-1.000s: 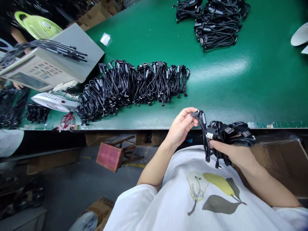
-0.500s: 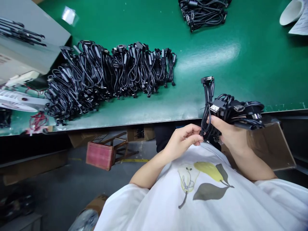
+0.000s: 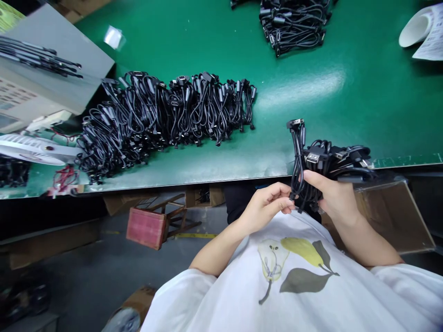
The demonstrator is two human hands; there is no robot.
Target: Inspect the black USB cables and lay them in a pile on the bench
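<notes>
My right hand (image 3: 334, 196) is closed round a bundle of black cables (image 3: 332, 161) with USB plugs, held just below the front edge of the green table (image 3: 346, 92). One cable end with a black connector (image 3: 296, 123) sticks up from the bundle. My left hand (image 3: 266, 207) is closed in a pinch on the lower part of that cable, next to my right thumb. Both hands are in front of my white shirt.
A long heap of black cables (image 3: 166, 115) lies on the table to the left, another pile (image 3: 294, 25) at the back. A grey machine (image 3: 41, 83) and a white fan (image 3: 34, 150) stand at the left. A cardboard box (image 3: 391, 216) sits below right, a red stool (image 3: 148, 226) on the floor.
My left hand let go of the cable's top connector and moved down to pinch the cable low by my right hand. The bundle rose slightly; the connector now stands upright.
</notes>
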